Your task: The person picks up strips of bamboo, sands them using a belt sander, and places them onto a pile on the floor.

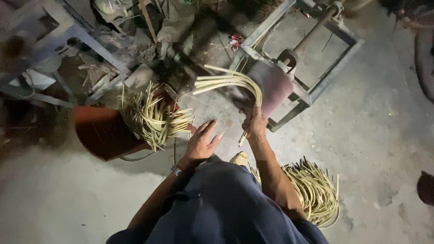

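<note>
Leftmost, a rust-red tub point(101, 135) holds a tangle of pale curved cane strips point(151, 118). At its three o'clock the left hand point(201, 141) hovers released, fingers spread. The right hand point(256, 125) is clenched around a bent bundle of smooth strips point(230, 81), arching toward ten o'clock against a blurred purple-grey drum point(275, 86). Another strip heap point(314, 190) lies at five o'clock.

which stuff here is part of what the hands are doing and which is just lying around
In use:
- right hand gripping a bent bundle of pale cane strips
- left hand, open
- spinning drum in a grey metal frame
- red tub of strips
- strip pile at right

Lying about:
- grey metal stool
- scrap heap
</note>
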